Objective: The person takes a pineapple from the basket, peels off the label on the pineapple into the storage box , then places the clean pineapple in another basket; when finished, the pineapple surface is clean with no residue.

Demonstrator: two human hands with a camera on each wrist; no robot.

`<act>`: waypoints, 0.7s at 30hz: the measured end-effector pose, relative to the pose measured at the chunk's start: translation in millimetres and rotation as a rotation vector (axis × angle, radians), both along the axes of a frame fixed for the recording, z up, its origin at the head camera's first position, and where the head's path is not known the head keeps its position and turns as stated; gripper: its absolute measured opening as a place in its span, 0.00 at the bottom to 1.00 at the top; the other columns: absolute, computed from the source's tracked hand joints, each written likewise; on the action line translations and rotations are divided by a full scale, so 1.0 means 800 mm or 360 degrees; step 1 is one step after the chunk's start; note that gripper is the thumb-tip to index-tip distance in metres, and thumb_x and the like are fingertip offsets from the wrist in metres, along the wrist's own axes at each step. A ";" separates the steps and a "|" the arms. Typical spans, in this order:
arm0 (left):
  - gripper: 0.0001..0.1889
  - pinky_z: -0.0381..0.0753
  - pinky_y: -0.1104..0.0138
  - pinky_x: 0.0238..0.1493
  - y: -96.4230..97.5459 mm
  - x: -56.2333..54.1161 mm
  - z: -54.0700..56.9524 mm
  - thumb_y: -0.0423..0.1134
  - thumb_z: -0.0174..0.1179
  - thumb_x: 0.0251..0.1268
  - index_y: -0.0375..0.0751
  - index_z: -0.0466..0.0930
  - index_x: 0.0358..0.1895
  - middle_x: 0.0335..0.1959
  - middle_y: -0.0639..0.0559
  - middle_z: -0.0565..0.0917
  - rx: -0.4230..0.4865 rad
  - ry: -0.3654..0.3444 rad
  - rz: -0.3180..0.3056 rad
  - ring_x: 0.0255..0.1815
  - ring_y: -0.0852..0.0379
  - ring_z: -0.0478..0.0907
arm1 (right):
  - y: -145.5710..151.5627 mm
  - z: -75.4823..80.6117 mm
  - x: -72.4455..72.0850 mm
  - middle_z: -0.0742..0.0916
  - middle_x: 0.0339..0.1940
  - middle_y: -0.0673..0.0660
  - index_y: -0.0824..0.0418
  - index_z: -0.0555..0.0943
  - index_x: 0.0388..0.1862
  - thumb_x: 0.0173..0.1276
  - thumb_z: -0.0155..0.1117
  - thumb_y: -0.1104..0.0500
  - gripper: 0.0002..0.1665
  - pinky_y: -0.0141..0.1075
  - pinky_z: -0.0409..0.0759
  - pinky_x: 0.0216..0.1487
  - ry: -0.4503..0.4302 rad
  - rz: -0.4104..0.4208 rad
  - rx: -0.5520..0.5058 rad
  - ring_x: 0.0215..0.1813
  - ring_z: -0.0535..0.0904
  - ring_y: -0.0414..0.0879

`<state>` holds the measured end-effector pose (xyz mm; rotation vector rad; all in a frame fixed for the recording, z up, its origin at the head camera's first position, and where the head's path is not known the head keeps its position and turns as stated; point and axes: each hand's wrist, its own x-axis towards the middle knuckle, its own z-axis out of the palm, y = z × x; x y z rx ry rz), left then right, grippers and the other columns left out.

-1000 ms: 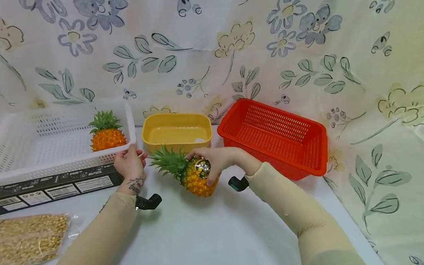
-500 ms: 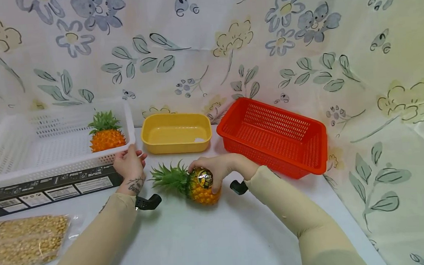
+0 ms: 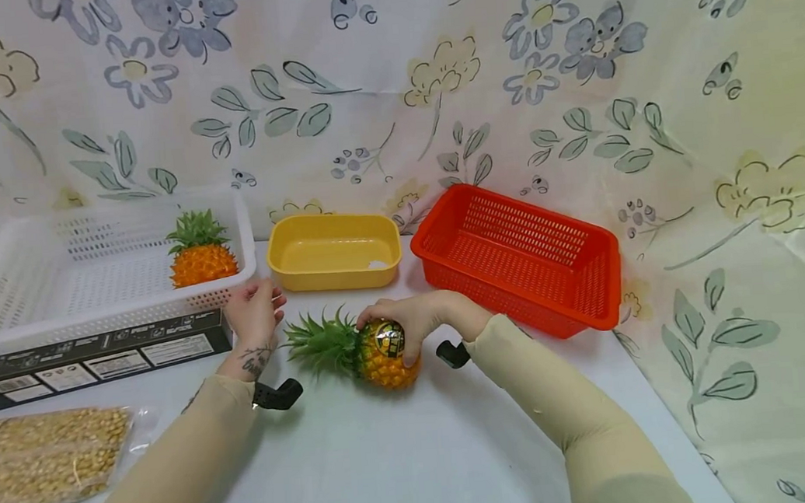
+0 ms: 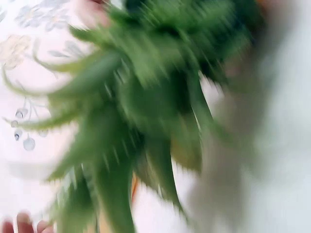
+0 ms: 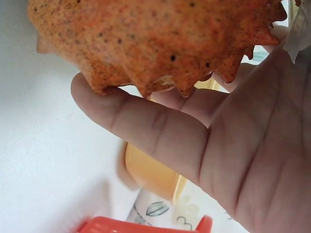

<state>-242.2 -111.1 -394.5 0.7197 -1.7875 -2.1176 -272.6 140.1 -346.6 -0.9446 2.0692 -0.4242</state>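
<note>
A pineapple (image 3: 388, 373) with a shiny black-and-gold label lies on its side on the white table, its green crown (image 3: 321, 341) pointing left. My right hand (image 3: 407, 321) grips its body from above, thumb on the near side; the right wrist view shows the thumb (image 5: 150, 126) against the spiky orange skin. My left hand (image 3: 251, 313) is at the front right corner of a white basket (image 3: 126, 306), its fingers loose and holding nothing I can see. Blurred crown leaves (image 4: 112, 131) fill much of the left wrist view. Another pineapple (image 3: 203, 264) sits inside the white basket.
A yellow tub (image 3: 334, 280) stands behind the pineapple, with a red perforated basket (image 3: 496, 292) to its right. A long black box (image 3: 101, 358) lies along the white basket's front. A clear bag of yellowish kernels (image 3: 60, 462) is at the near left.
My right hand has brought the pineapple nearer and lower, away from the yellow tub, onto the table. My left hand has come off the white basket's rim and shifted slightly right.
</note>
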 end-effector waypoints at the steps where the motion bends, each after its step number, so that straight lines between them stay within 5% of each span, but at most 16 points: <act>1: 0.08 0.77 0.74 0.21 0.000 0.003 -0.001 0.44 0.56 0.63 0.43 0.75 0.35 0.25 0.56 0.78 -0.0140 0.0024 -0.0101 0.24 0.67 0.76 | 0.001 0.000 0.000 0.67 0.60 0.47 0.39 0.60 0.63 0.44 0.72 0.66 0.50 0.32 0.77 0.48 -0.0007 -0.0002 -0.0006 0.60 0.63 0.45; 5: 0.20 0.77 0.66 0.40 -0.008 0.017 -0.003 0.51 0.53 0.65 0.37 0.74 0.50 0.42 0.48 0.77 -0.0677 0.0106 -0.0690 0.42 0.58 0.74 | 0.002 -0.001 -0.001 0.67 0.61 0.46 0.39 0.58 0.66 0.45 0.72 0.67 0.52 0.33 0.77 0.49 -0.0046 -0.0033 -0.0045 0.60 0.63 0.45; 8: 0.26 0.74 0.56 0.49 -0.014 0.029 -0.005 0.53 0.52 0.66 0.39 0.69 0.60 0.57 0.39 0.71 -0.0865 0.0110 -0.1129 0.54 0.46 0.72 | 0.003 -0.001 -0.002 0.66 0.63 0.46 0.38 0.56 0.68 0.44 0.72 0.68 0.56 0.34 0.77 0.50 -0.0072 -0.0050 -0.0082 0.61 0.63 0.45; 10: 0.29 0.74 0.54 0.50 -0.015 0.037 -0.009 0.53 0.55 0.63 0.41 0.67 0.63 0.61 0.37 0.69 -0.0953 0.0110 -0.1285 0.56 0.42 0.71 | 0.003 -0.003 -0.004 0.66 0.63 0.47 0.38 0.55 0.69 0.44 0.73 0.67 0.58 0.34 0.77 0.51 -0.0068 -0.0052 -0.0100 0.61 0.64 0.45; 13: 0.32 0.73 0.52 0.51 -0.014 0.046 -0.016 0.52 0.60 0.59 0.42 0.66 0.64 0.63 0.39 0.68 -0.1024 0.0111 -0.1362 0.59 0.41 0.68 | 0.005 -0.004 -0.005 0.65 0.66 0.49 0.40 0.53 0.70 0.44 0.74 0.68 0.60 0.35 0.76 0.53 -0.0064 -0.0052 -0.0137 0.62 0.63 0.45; 21: 0.33 0.67 0.47 0.57 -0.012 0.056 -0.032 0.52 0.66 0.52 0.39 0.71 0.60 0.63 0.41 0.70 -0.1080 0.0085 -0.1267 0.64 0.41 0.63 | 0.035 -0.007 0.005 0.59 0.73 0.57 0.45 0.45 0.74 0.44 0.77 0.61 0.65 0.49 0.71 0.60 -0.0042 -0.0233 -0.0425 0.70 0.58 0.61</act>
